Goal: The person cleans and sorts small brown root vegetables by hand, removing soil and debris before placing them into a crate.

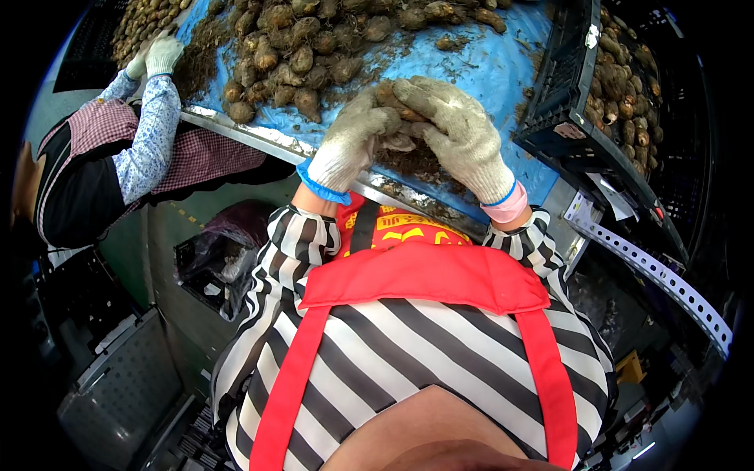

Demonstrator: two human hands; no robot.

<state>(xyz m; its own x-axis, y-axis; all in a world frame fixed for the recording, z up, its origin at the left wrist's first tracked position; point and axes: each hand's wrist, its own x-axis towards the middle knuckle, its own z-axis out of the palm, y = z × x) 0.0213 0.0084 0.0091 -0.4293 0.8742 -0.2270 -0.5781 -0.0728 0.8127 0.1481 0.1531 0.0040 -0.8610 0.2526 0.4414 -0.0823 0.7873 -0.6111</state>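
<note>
My left hand [352, 141] and my right hand [462, 132], both in soiled white knit gloves, meet above the near edge of the table. Their fingers curl round a brown taro [402, 105], mostly hidden by the gloves. A heap of hairy, dirt-covered taros [306, 49] lies beyond my left hand on a blue sheet [506, 67]. Loose soil and root fibres are scattered on the sheet below and around my hands.
To the right stands a black plastic crate [567, 82], with cleaner taros [628, 102] beside it. A perforated white metal strip [652, 271] runs at lower right. At left, a co-worker's gloved hands [161, 56] touch the table's far-left part. A dark bin [208, 271] sits on the floor.
</note>
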